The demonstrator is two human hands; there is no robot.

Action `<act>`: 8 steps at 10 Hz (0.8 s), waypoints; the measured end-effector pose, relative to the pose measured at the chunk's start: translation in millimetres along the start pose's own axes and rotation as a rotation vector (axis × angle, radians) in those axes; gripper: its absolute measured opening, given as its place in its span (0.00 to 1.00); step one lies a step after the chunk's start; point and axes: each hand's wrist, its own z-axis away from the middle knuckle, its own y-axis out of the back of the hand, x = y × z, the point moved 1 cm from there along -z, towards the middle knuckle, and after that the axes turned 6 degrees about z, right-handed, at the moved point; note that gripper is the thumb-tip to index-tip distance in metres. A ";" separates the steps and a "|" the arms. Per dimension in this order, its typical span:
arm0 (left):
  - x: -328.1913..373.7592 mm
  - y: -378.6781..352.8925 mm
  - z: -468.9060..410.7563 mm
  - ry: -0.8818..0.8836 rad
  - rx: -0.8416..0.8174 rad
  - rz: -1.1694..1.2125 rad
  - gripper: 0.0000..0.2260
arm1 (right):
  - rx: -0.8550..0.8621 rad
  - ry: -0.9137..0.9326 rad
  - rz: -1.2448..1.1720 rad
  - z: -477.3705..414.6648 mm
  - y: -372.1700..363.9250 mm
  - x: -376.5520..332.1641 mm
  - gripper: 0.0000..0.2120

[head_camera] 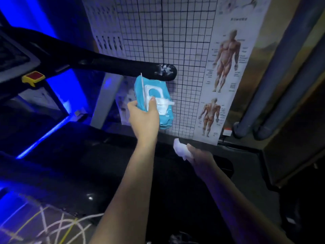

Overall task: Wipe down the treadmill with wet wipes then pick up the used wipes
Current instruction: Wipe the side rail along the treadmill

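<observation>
The fingers (152, 103) of the left hand (143, 118) are curled round the lower end of the pack (158, 95), with the thumb laid on its face beside the opening. The fingers of the right hand (200, 157) are closed on a bunched wipe (181, 149).

The treadmill (88, 155) is rigid, so firm pressure is judged safe. Its rail (105, 62) runs from upper left to right, and the rounded end, smeared white, points at the wall chart (175, 32). A round, smooth bar is best gripped through the wipe wrapped about it.

The pack is held in the air just under the rail's end. Its long axis is near upright, leaning a little. The lid (142, 88) is flipped up along the left edge, and a tail (167, 103) of the next sheet is pointed right. The film is judged soft, yielding and slippery when damp, so a hold across its width is preferred.

The wipe is held low, over the right edge of the deck, apart from the pack. It is judged light, limp and wet. No axis can be told while it is crumpled.
</observation>
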 end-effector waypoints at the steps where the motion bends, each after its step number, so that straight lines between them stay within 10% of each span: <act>1: -14.1 -23.2 -22.3 0.019 0.029 -0.075 0.20 | 0.022 0.035 0.040 -33.7 17.9 -18.2 0.16; 5: -75.2 -52.3 -145.0 0.083 0.373 -0.185 0.16 | -0.211 -0.014 0.100 -201.4 -85.0 -67.7 0.05; 7: -48.6 -42.5 -219.0 0.117 0.693 -0.219 0.16 | -0.694 -0.028 0.180 -278.9 -190.2 -127.2 0.33; 8: -17.7 -33.2 -238.2 0.164 0.829 -0.230 0.16 | -0.847 -0.085 0.297 -284.3 -227.8 -167.4 0.20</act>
